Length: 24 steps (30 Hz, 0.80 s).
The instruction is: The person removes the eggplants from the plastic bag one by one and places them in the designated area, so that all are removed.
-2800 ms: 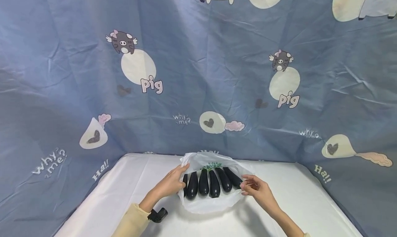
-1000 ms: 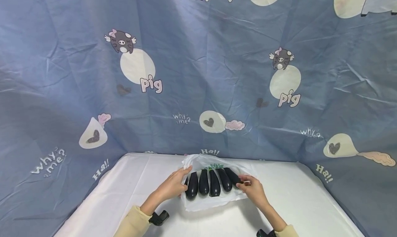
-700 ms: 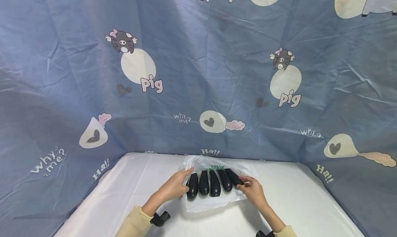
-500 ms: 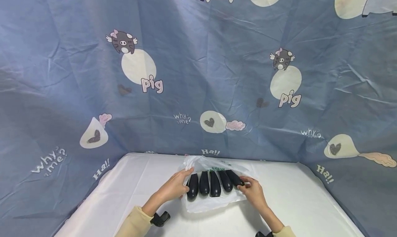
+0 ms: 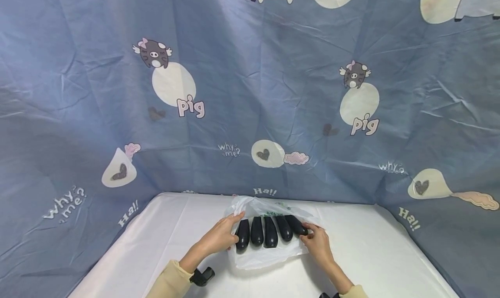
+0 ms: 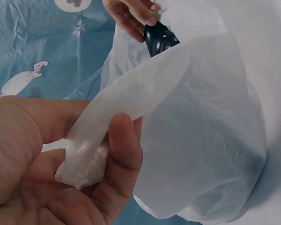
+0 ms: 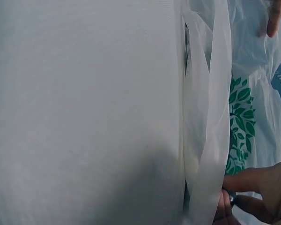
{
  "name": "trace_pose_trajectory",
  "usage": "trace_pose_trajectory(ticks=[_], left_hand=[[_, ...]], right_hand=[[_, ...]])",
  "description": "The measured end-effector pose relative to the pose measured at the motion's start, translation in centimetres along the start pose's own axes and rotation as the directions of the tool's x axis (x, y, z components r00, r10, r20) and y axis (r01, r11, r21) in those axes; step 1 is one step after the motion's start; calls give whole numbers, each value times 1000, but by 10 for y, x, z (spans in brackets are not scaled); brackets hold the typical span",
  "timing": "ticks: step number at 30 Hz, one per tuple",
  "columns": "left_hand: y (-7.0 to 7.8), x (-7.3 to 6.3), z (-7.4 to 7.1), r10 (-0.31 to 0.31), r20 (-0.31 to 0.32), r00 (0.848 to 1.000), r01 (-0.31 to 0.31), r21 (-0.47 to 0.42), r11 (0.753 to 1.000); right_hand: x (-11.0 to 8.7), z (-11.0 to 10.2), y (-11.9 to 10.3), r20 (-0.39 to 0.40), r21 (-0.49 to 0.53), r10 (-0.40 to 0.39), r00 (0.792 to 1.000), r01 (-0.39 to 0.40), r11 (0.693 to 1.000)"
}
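Note:
A thin white plastic bag [image 5: 258, 261] lies with its mouth spread wide, several dark eggplants [image 5: 256, 232] in a row inside it. At the bag's left side my left hand [image 5: 218, 235] pinches the gathered rim [image 6: 131, 89] between thumb and fingers, clearest in the left wrist view. My right hand [image 5: 319, 245] reaches in at the right side and grips the rounded lower end of the rightmost eggplant [image 5: 294, 224], which lies slanted. That end shows dark and glossy under the right fingertips in the left wrist view. In the right wrist view the bag's edge hides part of the right fingers.
The bag lies on a white-covered table [image 5: 371, 246], toward its back edge. A blue curtain [image 5: 250, 94] with pig prints hangs behind and at both sides. Green leaves [image 7: 242, 117] are printed on the bag. Black wrist cameras [image 5: 202, 276] sit on both wrists.
My right hand has moved left from the bag's right rim onto the rightmost eggplant, whose end has shifted slightly. My left hand has edged right, hiding the leftmost eggplant. The bag's back rim has sunk.

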<state>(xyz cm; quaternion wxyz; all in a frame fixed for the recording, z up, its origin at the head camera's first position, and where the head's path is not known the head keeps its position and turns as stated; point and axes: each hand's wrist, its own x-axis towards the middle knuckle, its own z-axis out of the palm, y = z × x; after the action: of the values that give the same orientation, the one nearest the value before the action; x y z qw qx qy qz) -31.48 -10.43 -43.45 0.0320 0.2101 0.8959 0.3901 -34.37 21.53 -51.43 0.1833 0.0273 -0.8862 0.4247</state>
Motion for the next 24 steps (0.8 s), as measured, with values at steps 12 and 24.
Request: trace_pose_trajectory(ticks=[12, 24], left_hand=[[0, 0, 1, -2, -3, 1000, 2, -1, 1000], [-1, 0, 4, -5, -4, 1000, 5, -5, 1000]], right_hand=[[1, 2, 2, -17, -30, -15, 1000, 14, 999], [1, 12, -3, -92, -146, -56, 994, 43, 988]])
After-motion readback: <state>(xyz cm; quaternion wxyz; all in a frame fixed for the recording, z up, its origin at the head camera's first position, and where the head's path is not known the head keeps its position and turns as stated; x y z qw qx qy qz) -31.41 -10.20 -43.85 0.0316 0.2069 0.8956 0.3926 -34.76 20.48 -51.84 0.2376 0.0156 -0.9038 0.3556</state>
